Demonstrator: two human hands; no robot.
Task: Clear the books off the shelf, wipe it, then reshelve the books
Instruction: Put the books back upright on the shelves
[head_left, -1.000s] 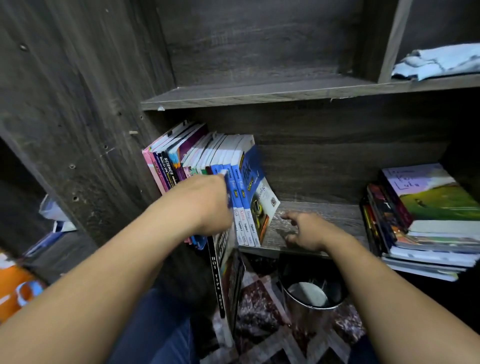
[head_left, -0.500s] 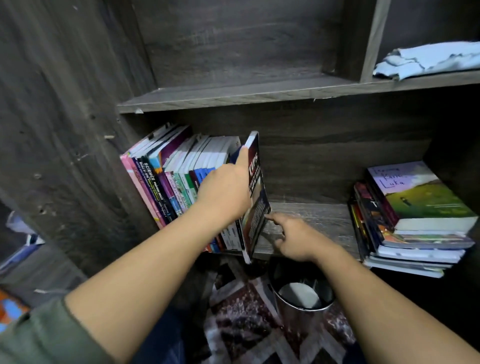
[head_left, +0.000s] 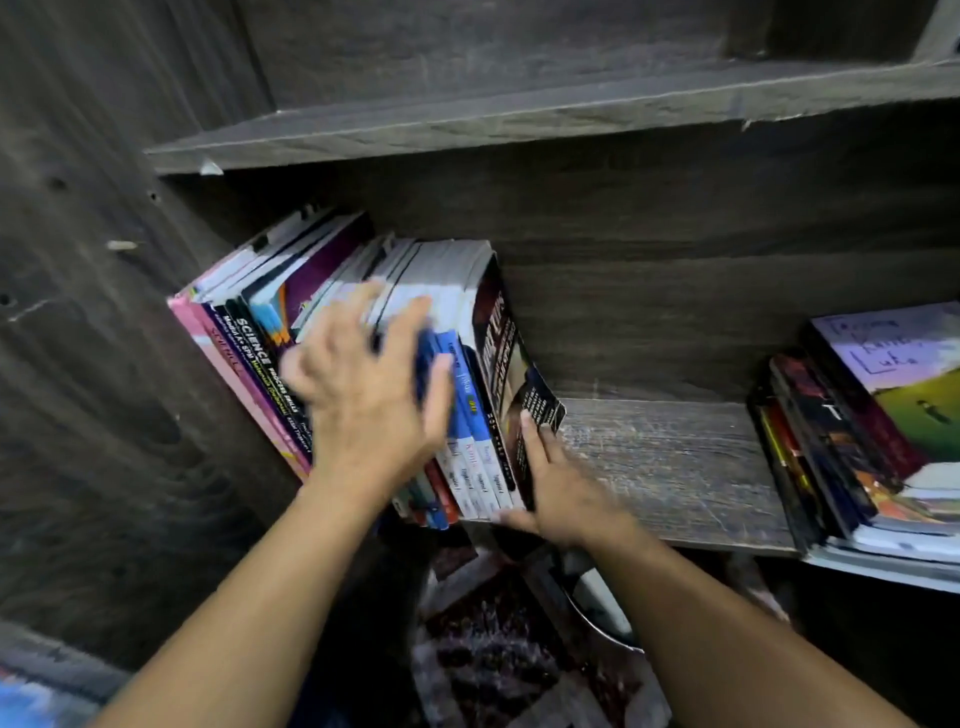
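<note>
A row of leaning books (head_left: 332, 291) stands at the left end of the dark wooden shelf (head_left: 670, 467). A black book (head_left: 511, 358) is the rightmost one in the row. My left hand (head_left: 363, 395), blurred, is spread with straight fingers over the spines of the blue and white books. My right hand (head_left: 561, 493) presses flat against the black book's cover near the shelf's front edge, thumb under the row's bottom corner. A second stack of books (head_left: 872, 441) lies flat at the shelf's right end.
An upper shelf board (head_left: 519, 119) hangs over the books. The cabinet's side wall (head_left: 104, 312) stands left of the row. Below the shelf sit a metal bin (head_left: 597, 603) and a patterned floor (head_left: 498, 660). Bare shelf lies between the two groups of books.
The black book came up from below the shelf in my left hand and now stands at the row's right end. My left hand let go and spread open; my right hand moved against the cover.
</note>
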